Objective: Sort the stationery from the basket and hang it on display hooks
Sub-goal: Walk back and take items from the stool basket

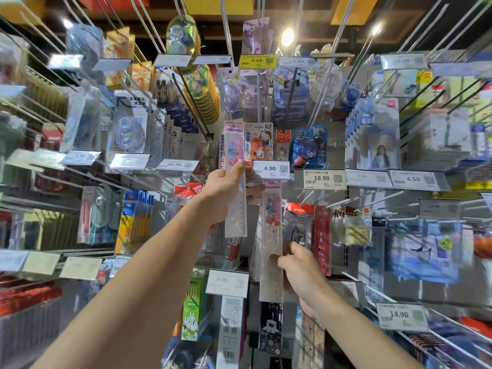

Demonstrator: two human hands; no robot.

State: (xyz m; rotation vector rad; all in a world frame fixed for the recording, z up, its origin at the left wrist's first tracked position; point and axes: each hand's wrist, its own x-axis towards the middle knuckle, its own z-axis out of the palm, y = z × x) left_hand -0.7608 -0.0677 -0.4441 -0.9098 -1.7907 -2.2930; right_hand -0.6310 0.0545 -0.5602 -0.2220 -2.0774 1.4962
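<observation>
My left hand grips a long clear ruler pack with pink cartoon print, held upright just left of the 4.90 price tag. A matching ruler pack hangs below that tag on its hook. My right hand pinches the lower part of this hanging pack and also holds a bundle of more packs that points downward under the wrist. The basket is out of view.
A pegboard wall full of hooks with packaged stationery surrounds my hands: correction tapes, pens, erasers. Price tags 18.90, 15.90 and 14.90 jut out on hook ends. Bare metal hooks stick out to the right.
</observation>
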